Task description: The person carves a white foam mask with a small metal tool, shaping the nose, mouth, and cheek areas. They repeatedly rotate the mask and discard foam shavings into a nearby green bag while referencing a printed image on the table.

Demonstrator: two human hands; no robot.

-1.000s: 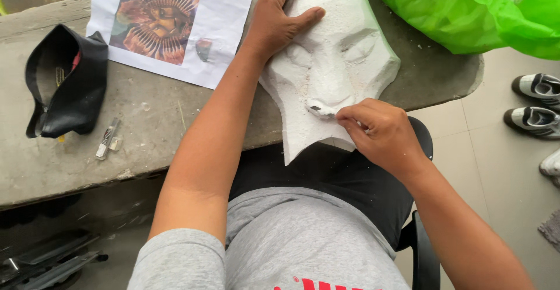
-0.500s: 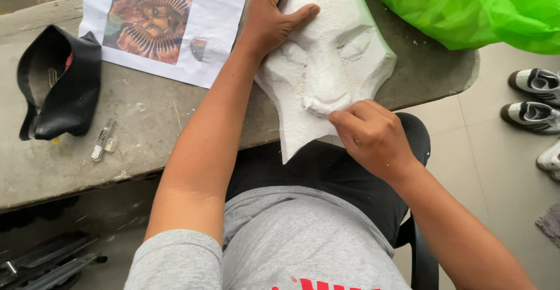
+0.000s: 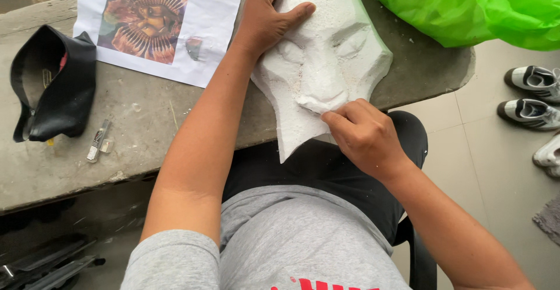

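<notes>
Grey concrete table (image 3: 146, 150) carries, well left of the hands, a black pouch (image 3: 58, 86), then a printed picture (image 3: 157, 24). Left hand (image 3: 265, 18) lies spread flat on the white mask (image 3: 326, 62), which juts off the table's edge. Right hand (image 3: 364, 135), fingers pinched together, presses the mask's mouth; a green bag (image 3: 466, 7) lies beyond.

Grey concrete bench (image 3: 146, 150) stands over pale tiled floor (image 3: 490, 167).
</notes>
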